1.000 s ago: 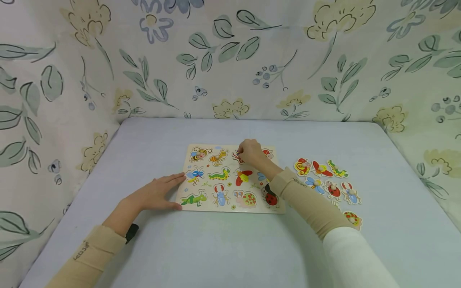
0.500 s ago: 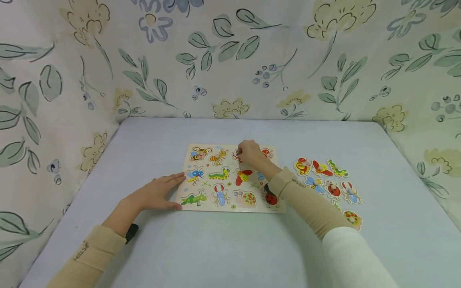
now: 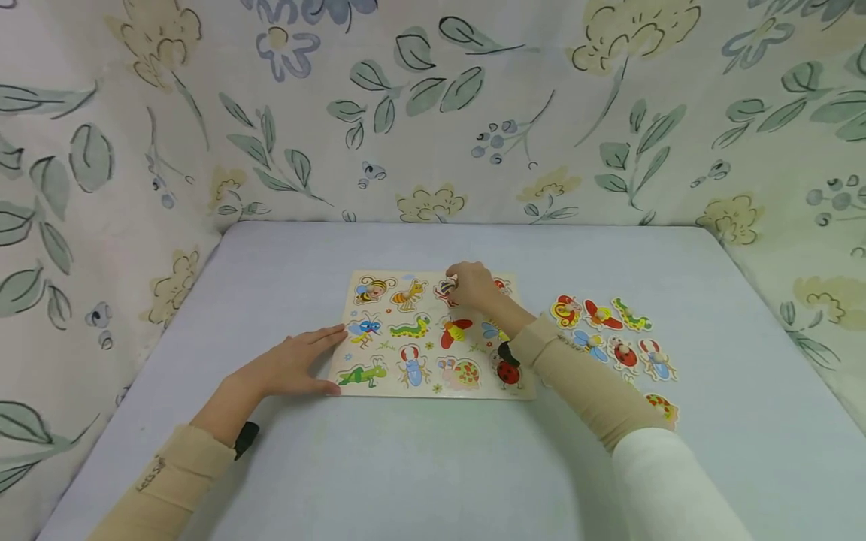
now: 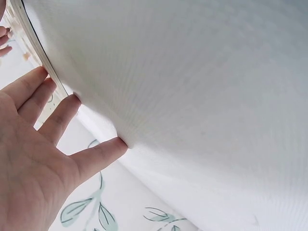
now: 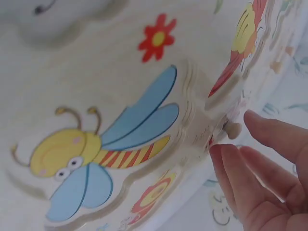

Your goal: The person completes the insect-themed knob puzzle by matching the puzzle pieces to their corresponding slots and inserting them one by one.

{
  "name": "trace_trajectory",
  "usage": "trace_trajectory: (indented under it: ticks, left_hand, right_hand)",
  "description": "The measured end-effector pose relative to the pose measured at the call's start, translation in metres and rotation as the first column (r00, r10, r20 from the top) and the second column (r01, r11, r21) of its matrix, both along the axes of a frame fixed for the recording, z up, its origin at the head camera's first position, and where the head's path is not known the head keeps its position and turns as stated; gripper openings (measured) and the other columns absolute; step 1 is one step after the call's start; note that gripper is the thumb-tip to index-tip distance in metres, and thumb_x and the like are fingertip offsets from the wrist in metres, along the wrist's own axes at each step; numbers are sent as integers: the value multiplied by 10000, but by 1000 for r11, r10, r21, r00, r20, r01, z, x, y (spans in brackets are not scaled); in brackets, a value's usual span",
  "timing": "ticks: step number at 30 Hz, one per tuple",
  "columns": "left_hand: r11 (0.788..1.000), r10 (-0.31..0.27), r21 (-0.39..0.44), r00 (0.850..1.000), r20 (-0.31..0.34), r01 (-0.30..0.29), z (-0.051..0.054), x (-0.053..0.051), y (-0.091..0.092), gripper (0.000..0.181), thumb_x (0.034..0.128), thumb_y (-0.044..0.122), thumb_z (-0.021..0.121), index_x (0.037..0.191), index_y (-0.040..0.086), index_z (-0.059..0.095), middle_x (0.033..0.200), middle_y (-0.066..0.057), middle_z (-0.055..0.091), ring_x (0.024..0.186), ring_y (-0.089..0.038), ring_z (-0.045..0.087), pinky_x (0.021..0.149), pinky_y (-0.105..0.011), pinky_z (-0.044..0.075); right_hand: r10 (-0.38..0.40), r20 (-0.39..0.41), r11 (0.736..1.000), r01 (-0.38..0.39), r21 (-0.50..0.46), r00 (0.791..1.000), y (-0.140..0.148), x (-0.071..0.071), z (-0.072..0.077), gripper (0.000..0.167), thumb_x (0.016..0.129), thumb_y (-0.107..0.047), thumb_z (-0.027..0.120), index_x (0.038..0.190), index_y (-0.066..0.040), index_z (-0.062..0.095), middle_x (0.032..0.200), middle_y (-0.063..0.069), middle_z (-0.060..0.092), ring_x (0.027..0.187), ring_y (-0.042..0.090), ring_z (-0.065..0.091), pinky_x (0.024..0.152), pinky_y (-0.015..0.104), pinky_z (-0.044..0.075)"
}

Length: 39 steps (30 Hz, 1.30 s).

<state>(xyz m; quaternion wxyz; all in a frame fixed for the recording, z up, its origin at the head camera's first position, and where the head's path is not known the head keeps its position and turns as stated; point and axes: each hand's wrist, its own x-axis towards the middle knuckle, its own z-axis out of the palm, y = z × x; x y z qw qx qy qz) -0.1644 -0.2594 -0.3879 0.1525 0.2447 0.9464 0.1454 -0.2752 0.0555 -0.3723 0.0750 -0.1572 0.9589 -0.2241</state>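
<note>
Floral fabric (image 3: 433, 105) backs the desk (image 3: 419, 466). Centre frame, a knobbed puzzle piece (image 3: 446, 291) lies on the insect board (image 3: 392, 391), immediately left of the nearer right hand (image 3: 476, 288); long axis obscured. Right grip: parted about the knob (image 5: 234, 130). Left hand (image 3: 291, 366): fingers straight, board's edge touched.

Right hand (image 5: 264, 187): thumb and fingertips frame a small wooden knob (image 5: 234, 130), each appearing just apart from it, near the visible edge of the puzzle board.
Knob's piece: seen too edge-on to identify.
Puzzle board (image 5: 106, 67): pale, steeply angled, its edge slanting from bottom centre to upper right.
Dragonfly (image 5: 96, 144): yellow-bodied and blue-winged, pictured in a recess well in from that edge.
Flower (image 5: 158, 38): red with a yellow centre, printed above the wings.
Winged insect (image 5: 243, 38): red and yellow, close to the edge at upper right.
Tan knobs (image 5: 275, 66): blurred, farther along the edge.
Cloth (image 5: 207, 202): white, plant-patterned, beyond the edge.
</note>
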Motion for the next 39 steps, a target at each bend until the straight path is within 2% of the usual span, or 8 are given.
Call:
trace_trajectory:
  ticks: [3, 6, 15, 22, 35, 39]
  left_hand:
    - [1000, 2, 0, 1000, 3, -2, 0, 0, 0, 951, 794, 539, 733, 1499, 29, 348, 1561, -155, 296, 1388, -439, 294, 980, -769, 248]
    - [1000, 4, 2, 1000, 4, -4, 0, 0, 0, 948, 795, 532, 737, 1499, 31, 348, 1563, -151, 294, 1391, -437, 291, 980, -770, 246]
    - [1000, 4, 7, 1000, 4, -4, 0, 1, 0, 944, 788, 529, 744, 1488, 22, 364, 1558, -159, 301, 1383, -445, 298, 973, -774, 249]
    - [1000, -7, 21, 1000, -4, 7, 1, 1, 0, 935, 789, 515, 749, 1478, 8, 373, 1550, -170, 311, 1376, -449, 309, 956, -784, 255]
    - [1000, -10, 12, 1000, -12, 10, 0, 0, 0, 941, 786, 536, 741, 1482, 20, 373, 1554, -159, 310, 1382, -437, 307, 957, -782, 258]
    - [1000, -12, 20, 1000, -8, 12, 2, 0, 0, 936, 789, 527, 744, 1482, 18, 373, 1553, -163, 310, 1381, -443, 305, 955, -787, 250]
  right_hand:
    - [-21, 25, 1000, 22, -9, 999, 5, 1, 3, 409, 853, -44, 685, 1248, 35, 621, 1059, 190, 667, 892, 288, 611, 792, 383, 521]
    - [-38, 41, 999, 39, -3, 998, 10, 1, 4, 387, 852, -65, 707, 1221, 29, 640, 1091, 185, 658, 968, 312, 611, 832, 405, 515]
    - [-34, 86, 999, 34, 2, 996, 24, 3, 9, 311, 876, -108, 709, 1165, 2, 676, 1123, 177, 656, 1030, 318, 601, 876, 415, 512]
    - [-41, 57, 999, 41, -13, 998, 43, 7, 18, 281, 875, -95, 714, 1119, 39, 680, 1088, 202, 663, 1001, 332, 613, 853, 422, 520]
    - [-102, 41, 994, 103, -20, 994, 82, 9, 21, 279, 865, -81, 713, 1101, 62, 674, 1043, 210, 656, 953, 338, 595, 812, 428, 520]
    - [-89, 28, 996, 90, -14, 996, 92, 12, 21, 276, 862, -75, 715, 1092, 73, 676, 1011, 210, 660, 923, 331, 592, 786, 422, 517]
